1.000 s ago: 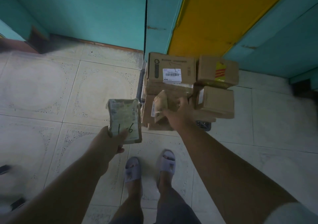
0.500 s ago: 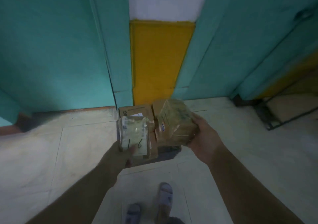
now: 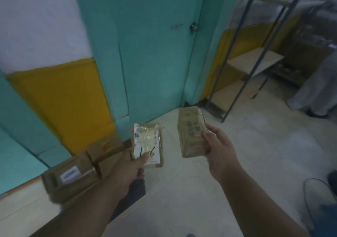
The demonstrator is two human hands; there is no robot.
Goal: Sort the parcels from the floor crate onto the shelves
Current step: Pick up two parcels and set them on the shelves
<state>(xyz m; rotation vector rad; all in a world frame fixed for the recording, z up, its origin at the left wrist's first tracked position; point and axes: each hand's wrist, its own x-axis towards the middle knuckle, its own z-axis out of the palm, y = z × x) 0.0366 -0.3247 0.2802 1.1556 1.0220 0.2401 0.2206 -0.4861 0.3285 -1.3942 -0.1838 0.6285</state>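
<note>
Now each hand holds one parcel out in front of the body. The left hand pinches the flat parcel at its bottom edge, thumb on top just below the black "1-6" mark. That parcel looks thin and light, and its shiny tape could be slippery, so a hold with fingers well under it would feel safer. The right hand wraps around the side of the brown box, which stands up above the fingers. It looks stiff and a bit heavier, so gripping near its middle seems best. More cardboard boxes sit low beside the left arm. The metal shelves stand well beyond the right hand.
</note>
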